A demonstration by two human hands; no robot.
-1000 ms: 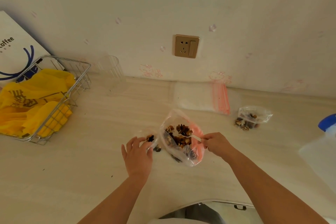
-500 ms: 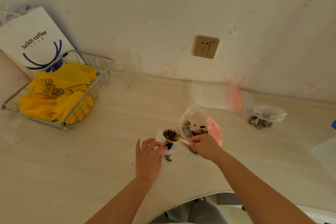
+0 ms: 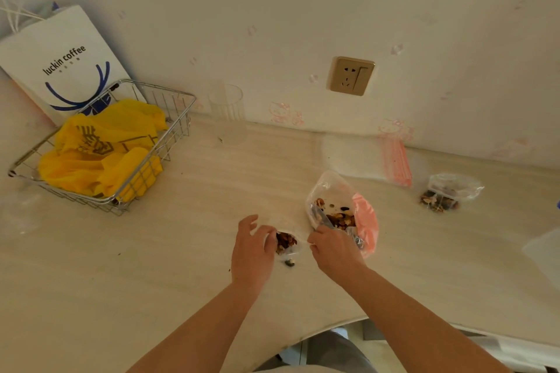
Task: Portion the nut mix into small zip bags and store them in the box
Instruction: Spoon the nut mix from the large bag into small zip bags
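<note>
Your left hand (image 3: 253,251) pinches the mouth of the small zip bag (image 3: 286,244), just left of the big nut bag (image 3: 342,212), while your right hand (image 3: 335,253) grips a spoon (image 3: 318,215) inside it: lift level scoops, tip them low over the opening.

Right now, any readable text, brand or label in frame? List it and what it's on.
"luckin coffee": on the white paper bag behind the wire basket.
Small line under that wording: too small to read.
Dark print on the yellow plastic bag in the basket: crumpled, unreadable.
Nothing else legible.
</note>
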